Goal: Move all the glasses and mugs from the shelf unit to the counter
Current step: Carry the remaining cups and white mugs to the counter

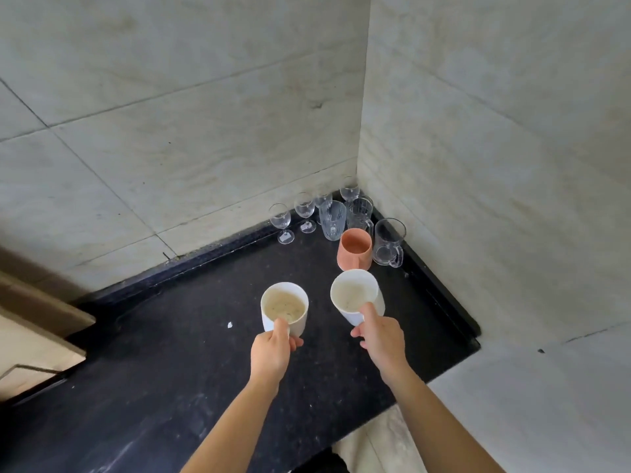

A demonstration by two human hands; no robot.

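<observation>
My left hand [271,349] grips a white mug [284,307] by its near side, upright over the black counter [170,353]. My right hand [382,336] holds a second white mug [355,295], tilted slightly toward me, just in front of a terracotta mug [355,249]. In the far corner stand several clear stemmed glasses [281,221], a ribbed tumbler [332,220] and two clear glass mugs [389,242]. The shelf unit is out of view.
Tiled walls close the counter at the back and right, meeting at the corner behind the glassware. A wooden edge [41,312] juts in at the left. A small white speck [229,324] lies on the counter. The counter's front edge runs at lower right.
</observation>
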